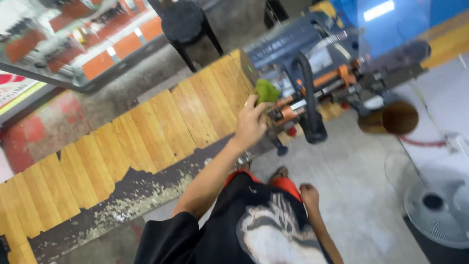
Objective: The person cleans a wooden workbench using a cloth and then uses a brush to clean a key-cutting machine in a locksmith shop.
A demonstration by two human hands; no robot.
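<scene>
— What is the left hand (250, 123) doing?

— Its grip is closed around a green cloth (266, 91), fingers wrapped on the lower part while the rest bunches out above the knuckles. The arm is stretched forward, so hand and cloth sit at the right-hand end of the wooden desk (146, 132), just beside the machine (317, 73) that stands past that end.

— Is the cloth touching the machine?

— It sits against the machine's grey and orange parts as seen from the head camera, but the blur keeps me from telling whether they truly touch.

— And the right hand (309, 194)?

— It hangs low beside the dark shorts (254, 225), well apart from the desk. The fingers are curled into a loose fist, a narrow grip, and I see nothing in it.

— Counts?

— One green cloth. One machine, with one black hose (308, 93) looping down its front to a round end. One desk, made of many pale planks side by side, with a worn dark strip along its near edge. One black stool (184, 23) beyond the desk's far edge. One brown round thing (399, 117) on the floor right of the machine, and one white fan (439, 210) lower right. Two hands, both the person's own.
</scene>
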